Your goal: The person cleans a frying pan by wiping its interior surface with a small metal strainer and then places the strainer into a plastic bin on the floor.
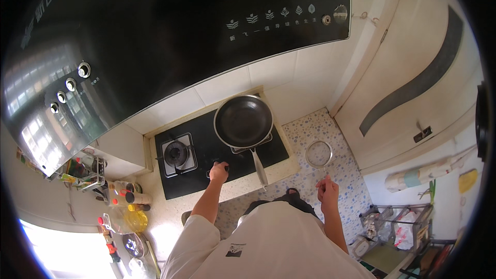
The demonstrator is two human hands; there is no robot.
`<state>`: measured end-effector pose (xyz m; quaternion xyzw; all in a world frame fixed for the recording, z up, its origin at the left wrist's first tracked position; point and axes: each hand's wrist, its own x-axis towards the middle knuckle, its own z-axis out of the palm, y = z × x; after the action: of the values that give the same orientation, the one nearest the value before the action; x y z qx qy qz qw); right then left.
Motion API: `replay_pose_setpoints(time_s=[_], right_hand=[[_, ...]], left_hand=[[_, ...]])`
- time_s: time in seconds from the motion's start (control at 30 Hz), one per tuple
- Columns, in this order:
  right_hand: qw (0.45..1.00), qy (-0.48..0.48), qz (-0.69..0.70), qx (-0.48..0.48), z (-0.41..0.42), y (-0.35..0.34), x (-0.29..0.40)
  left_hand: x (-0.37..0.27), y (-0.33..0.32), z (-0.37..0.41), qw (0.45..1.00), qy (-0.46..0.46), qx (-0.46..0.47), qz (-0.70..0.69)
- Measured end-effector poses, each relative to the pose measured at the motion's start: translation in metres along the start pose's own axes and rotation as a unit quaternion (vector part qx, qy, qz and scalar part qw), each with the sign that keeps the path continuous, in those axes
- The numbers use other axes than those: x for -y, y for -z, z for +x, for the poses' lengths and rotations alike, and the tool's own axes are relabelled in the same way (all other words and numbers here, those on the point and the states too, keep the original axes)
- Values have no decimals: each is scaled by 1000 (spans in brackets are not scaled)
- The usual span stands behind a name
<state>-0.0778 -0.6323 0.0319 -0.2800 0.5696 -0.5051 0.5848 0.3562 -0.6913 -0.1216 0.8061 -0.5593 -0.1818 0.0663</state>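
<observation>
My left hand [218,172] is at the front middle of the black gas cooktop [211,139], its fingers closed around a dark control knob [227,168] that they largely cover. A dark frying pan [244,121] with a metal rim sits on the right burner, its metal handle [259,168] pointing towards me past the counter's edge. Nothing shows inside the pan. Off to the right, my right hand [329,192] pinches the thin handle of a round wire-mesh strainer [319,154], held out over the floor. The left burner [176,154] stands bare; no flame is visible on it.
A black range hood [186,38] overhangs the cooktop. Oil and seasoning bottles [133,205] crowd the counter at left, near a glass lid [135,245]. A white door [410,85] is at right, above a storage rack [399,221] with bags.
</observation>
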Motion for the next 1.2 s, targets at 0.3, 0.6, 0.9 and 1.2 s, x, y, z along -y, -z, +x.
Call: replay_pose_setpoints(time_s=[0.3,0.6,0.9,1.2], right_hand=[[1000,-9,18,-16,-8,0,-1],[999,-18,26,-26,-11,7,3],[999,-14,28,-24,-7,19,1],[999,-19,25,-12,3,29,11]], left_hand=[[-24,16,-11,992,116,-46,-10],[-20,6,-4,992,117,-42,2],[-7,-9,4,998,-9,-62,-11],[-9,-14,1,1000,1,-13,-20]])
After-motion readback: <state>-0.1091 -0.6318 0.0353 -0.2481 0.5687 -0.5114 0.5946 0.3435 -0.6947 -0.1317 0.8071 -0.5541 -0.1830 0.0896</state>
